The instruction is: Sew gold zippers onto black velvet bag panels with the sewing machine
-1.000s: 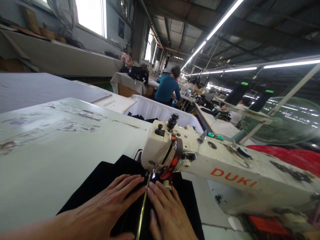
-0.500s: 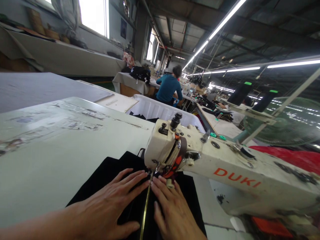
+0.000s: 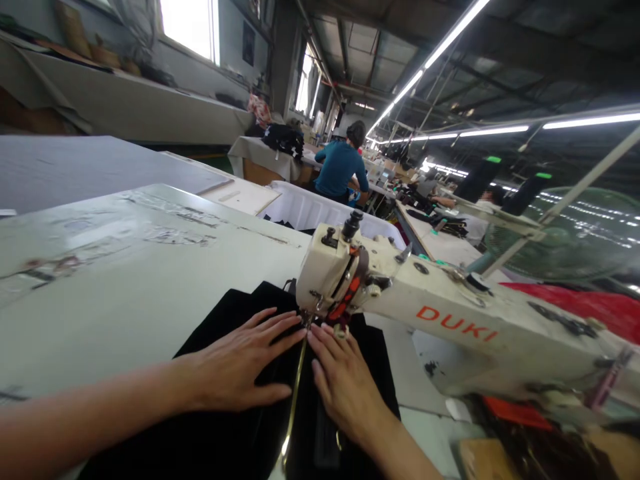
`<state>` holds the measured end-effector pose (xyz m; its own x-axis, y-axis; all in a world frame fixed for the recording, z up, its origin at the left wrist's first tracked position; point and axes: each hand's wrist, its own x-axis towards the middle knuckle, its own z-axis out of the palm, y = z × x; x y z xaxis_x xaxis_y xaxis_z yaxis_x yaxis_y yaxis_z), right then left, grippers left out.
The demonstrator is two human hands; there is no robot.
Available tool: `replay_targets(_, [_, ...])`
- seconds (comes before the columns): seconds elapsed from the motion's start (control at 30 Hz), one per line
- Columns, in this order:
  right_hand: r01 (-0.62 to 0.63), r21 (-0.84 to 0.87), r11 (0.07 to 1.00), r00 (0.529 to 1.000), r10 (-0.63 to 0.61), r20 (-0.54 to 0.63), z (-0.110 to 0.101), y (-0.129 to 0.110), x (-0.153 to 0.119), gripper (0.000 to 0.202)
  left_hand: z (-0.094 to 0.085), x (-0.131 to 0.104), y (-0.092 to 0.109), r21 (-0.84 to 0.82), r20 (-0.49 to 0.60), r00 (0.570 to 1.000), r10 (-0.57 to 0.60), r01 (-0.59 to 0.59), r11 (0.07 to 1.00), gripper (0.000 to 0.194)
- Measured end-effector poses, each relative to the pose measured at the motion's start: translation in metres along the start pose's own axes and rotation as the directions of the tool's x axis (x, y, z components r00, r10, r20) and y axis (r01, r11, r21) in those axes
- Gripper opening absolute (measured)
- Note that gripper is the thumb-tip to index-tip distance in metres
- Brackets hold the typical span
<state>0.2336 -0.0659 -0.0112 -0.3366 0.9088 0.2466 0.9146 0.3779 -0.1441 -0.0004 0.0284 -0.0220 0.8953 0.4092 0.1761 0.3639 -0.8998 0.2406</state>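
Note:
Black fabric lies under the needle area of a white sewing machine marked DUKI. A narrow gold strip runs along the fabric up to the presser foot. My left hand rests flat on the fabric left of the strip, fingers spread, fingertips close to the foot. My right hand lies on the fabric right of the strip, its fingers stretched out towards the foot and fairly close together. The needle itself is too small to make out.
Behind the machine stands a white plastic bin with dark pieces inside. A person in a teal top sits beyond it. Thread cones, a green fan and red cloth are at the right.
The view has shifted, so the machine sits slightly higher and smaller. More of the fabric and the gold strip shows at the bottom. Both hands remain flat beside the strip.

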Motion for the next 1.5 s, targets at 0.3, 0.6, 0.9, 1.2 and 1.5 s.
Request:
replay_targets(0.3, [-0.103,0.238,0.966,0.990,0.124,-0.072,-0.011,-0.068,-0.064,0.057,0.010,-0.079,0.083,-0.027,-0.091,0.996,-0.017,0.015,1.000,0.095])
replay_targets(0.6, [0.119,-0.009,0.993,0.987,-0.119,-0.109,-0.002,-0.065,-0.067,0.034,-0.007,-0.087,0.056,-0.264,0.002,0.980,-0.199,0.192,0.945,0.045])
replay_targets(0.9, [0.187,-0.171,0.967,0.980,-0.195,-0.027,-0.026,-0.071,-0.063,0.026,-0.028,-0.086,0.055,-0.256,0.057,0.981,-0.188,0.196,0.947,0.044])
replay_targets(1.2, [0.142,-0.123,0.982,0.971,-0.162,-0.176,-0.006,-0.084,-0.085,0.036,-0.004,-0.085,0.073,-0.068,-0.118,0.993,-0.013,0.004,0.998,0.041])
replay_targets(1.5, [0.083,0.004,0.997,0.973,-0.080,-0.215,-0.003,-0.090,-0.072,0.021,0.015,-0.081,0.096,0.204,-0.277,0.944,0.179,-0.124,0.971,0.042])
